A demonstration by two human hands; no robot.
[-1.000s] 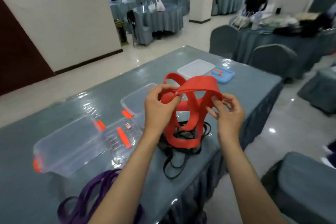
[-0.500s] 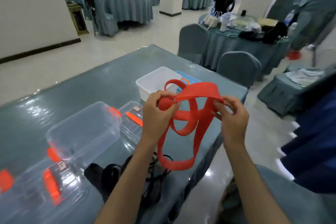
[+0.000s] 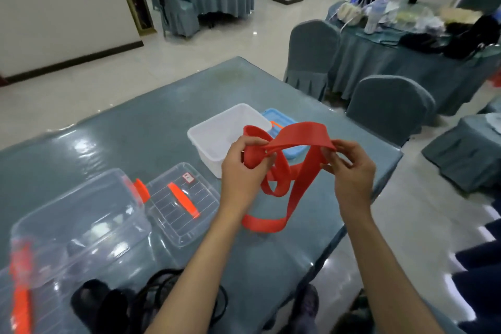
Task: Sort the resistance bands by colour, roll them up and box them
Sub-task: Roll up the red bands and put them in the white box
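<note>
Two hands hold the red resistance band (image 3: pixel 295 141) above the desk (image 3: pixel 135 138): the left hand (image 3: pixel 244 171) grips its bunched end, the right hand (image 3: pixel 349 168) pinches the flat strip, and loops hang between them. Behind the band sits a white box (image 3: pixel 217 141); left of it a clear box (image 3: pixel 78 222) and clear lid (image 3: pixel 181 203), with black bands (image 3: pixel 151 298) nearer the person.

Both bare forearms reach forward, hands raised side by side
Left hand (image 3: pixel 245 171) and right hand (image 3: pixel 352 171) each pinch with curled fingers (image 3: pixel 332 153)
</note>
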